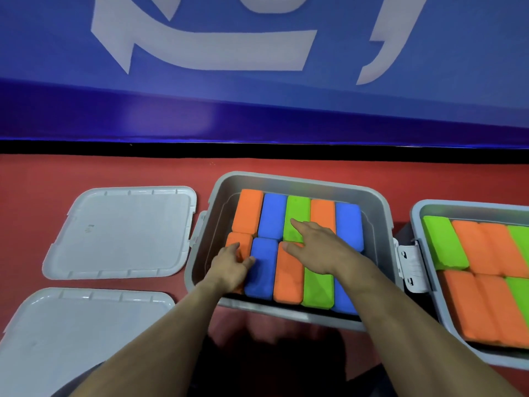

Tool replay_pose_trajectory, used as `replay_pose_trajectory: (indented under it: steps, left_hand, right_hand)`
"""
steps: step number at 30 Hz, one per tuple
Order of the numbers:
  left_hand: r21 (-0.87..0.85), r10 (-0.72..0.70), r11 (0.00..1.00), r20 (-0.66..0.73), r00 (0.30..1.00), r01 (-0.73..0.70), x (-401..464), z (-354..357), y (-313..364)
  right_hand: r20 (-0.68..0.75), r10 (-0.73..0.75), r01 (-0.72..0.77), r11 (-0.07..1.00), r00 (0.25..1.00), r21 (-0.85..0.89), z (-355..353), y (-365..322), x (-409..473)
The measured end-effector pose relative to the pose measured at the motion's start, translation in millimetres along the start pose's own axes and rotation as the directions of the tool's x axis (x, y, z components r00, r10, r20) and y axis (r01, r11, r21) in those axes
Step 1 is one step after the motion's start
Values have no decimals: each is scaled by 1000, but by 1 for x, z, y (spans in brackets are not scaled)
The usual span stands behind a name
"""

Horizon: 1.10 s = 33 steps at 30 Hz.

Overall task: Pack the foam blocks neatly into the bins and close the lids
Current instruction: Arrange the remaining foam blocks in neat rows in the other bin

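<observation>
Flat-fingered, your right hand (pixel 313 247) presses the green block (pixel 296 219) and orange block (pixel 289 275); your left hand (pixel 232 266) rests loosely on the blocks beside it. Both lids (pixel 120 233) lie off to the left of the bin (pixel 380 224).

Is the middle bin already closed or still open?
Open. The middle bin has no lid on it, its foam blocks show, and two lids lie flat left of it.

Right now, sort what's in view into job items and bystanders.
Job: open grey plastic bin of orange, blue and green foam blocks; second grey bin at right; two loose grey lids; left hand and right hand on the blocks.

Bystanders: red floor; blue banner.
</observation>
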<state>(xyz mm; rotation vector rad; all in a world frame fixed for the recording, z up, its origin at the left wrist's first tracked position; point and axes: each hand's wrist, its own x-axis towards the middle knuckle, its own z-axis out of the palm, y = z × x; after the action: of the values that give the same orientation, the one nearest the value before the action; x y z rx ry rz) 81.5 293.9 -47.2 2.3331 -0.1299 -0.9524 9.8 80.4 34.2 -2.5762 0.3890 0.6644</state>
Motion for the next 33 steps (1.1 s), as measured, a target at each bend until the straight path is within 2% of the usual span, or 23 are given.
replay_pose_trajectory:
  steps: [4,8,11,18,22,25,27,30,33]
  left_hand:
    - [402,-3,915,94,996,-36,-7,8,1]
    - [588,-148,809,186,971,11,-30,20,-6]
    - [689,-187,724,174,967,16,-38,27,-9]
    - [706,-193,708,206,959,-9,-45,25,-9]
    - [768,-113,638,166,980,-57,-40,27,-15]
    - [758,-51,641,196,979,-118,-36,20,-21]
    - [714,-24,684,228,973,-150,-35,12,-26]
    - [509,72,844,204,976,-168,-19,-10,-36]
    - [249,182,955,-66,981,-160,7,-54,-40]
  right_hand:
    - [-35,-28,30,999,999,37,-2,-6,4]
    - [-55,-87,91,993,995,76,-4,-24,8]
    - [-65,-106,112,989,992,92,-6,-32,9]
    - [36,-75,72,994,997,81,7,-34,13]
    - [82,-73,64,992,994,112,24,-44,13]
    - [74,-60,51,993,995,111,37,-50,21]
    - [47,-55,49,993,997,106,45,-55,27]
    - [-25,-53,55,995,998,82,59,-68,36]
    - [-49,-43,47,996,998,76,73,-80,47]
